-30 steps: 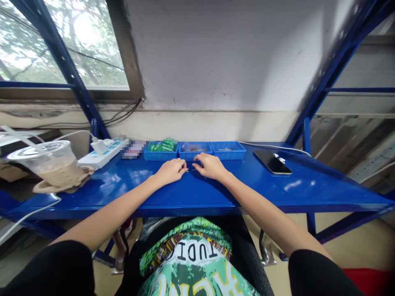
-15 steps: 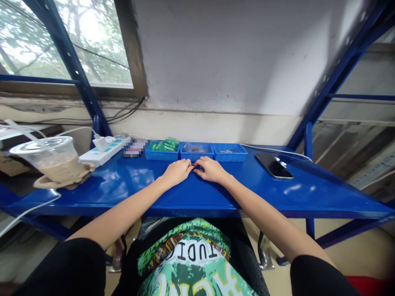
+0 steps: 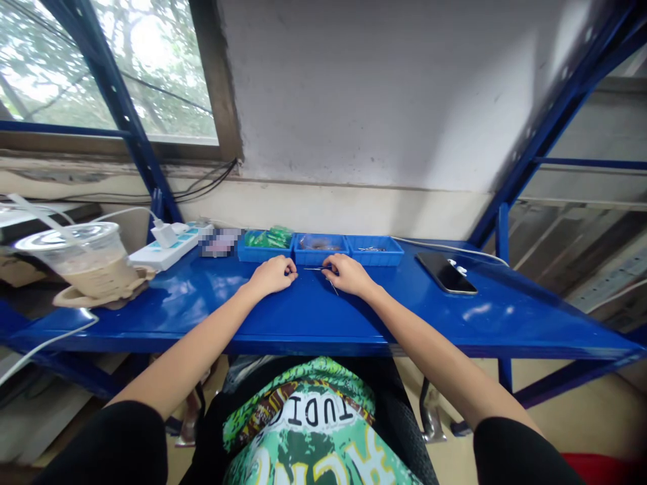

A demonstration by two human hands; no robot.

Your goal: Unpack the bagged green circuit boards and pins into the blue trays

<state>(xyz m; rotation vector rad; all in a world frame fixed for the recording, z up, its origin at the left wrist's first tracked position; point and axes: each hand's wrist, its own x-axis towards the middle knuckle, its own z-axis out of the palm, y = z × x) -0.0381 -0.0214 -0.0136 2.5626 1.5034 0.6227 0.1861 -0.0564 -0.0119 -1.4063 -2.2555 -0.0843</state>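
Note:
My right hand (image 3: 346, 274) pinches a thin metal piece (image 3: 312, 269) that points left. A second thin end sticks out below its fingers; I cannot tell if both belong to one piece. Apart from it on the left, my left hand (image 3: 274, 275) has thumb and fingertips pressed together, and whatever is between them is too small to make out. Just behind the hands stand three blue trays in a row: the left tray (image 3: 265, 254) with green packets (image 3: 270, 238), the middle tray (image 3: 322, 256) with brownish contents, the right tray (image 3: 377, 259) with slim metal pieces (image 3: 371, 248).
On the blue table (image 3: 313, 323), a phone (image 3: 445, 273) with white earbuds (image 3: 457, 267) lies at right. A drink cup (image 3: 96, 263) in a cardboard holder and a white power strip (image 3: 172, 249) stand at left. Blue frame posts rise on both sides.
My hands were together at the middle tray. My left hand has moved away to the left, and the thin metal piece in my right hand now shows.

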